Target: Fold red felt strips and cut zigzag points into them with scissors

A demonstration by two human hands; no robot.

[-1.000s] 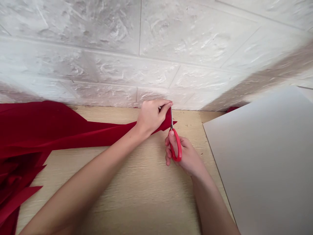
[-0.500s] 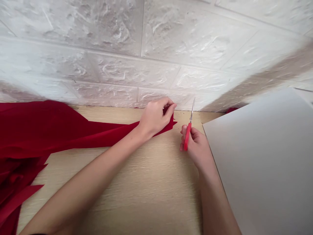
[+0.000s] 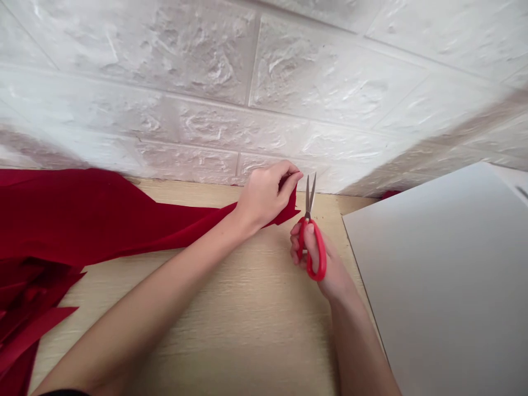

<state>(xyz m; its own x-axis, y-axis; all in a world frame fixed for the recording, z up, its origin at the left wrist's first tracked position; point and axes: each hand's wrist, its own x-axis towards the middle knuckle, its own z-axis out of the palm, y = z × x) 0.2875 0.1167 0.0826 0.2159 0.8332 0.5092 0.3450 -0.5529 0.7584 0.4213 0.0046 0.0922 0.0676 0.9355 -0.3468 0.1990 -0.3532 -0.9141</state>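
My left hand (image 3: 268,192) pinches the narrow right end of a long piece of dark red fabric (image 3: 103,214) between thumb and fingers. Part of that end hangs below the hand, with a pointed corner on its right. My right hand (image 3: 317,247) is closed around the red handles of a pair of scissors (image 3: 317,258). The blades point up and away from me, slightly parted, just right of the fabric's end. No fabric lies between them.
More red fabric pieces (image 3: 37,313) with pointed ends lie heaped at the left. The light wooden table (image 3: 231,313) meets a white brick-textured wall (image 3: 206,71) behind. A flat white panel (image 3: 437,275) covers the right side, and a bit of red shows behind it.
My right hand has turned the scissors so both handle loops show, and their blades have parted and come closer to the fabric. My left hand keeps its pinch, having shifted slightly right.
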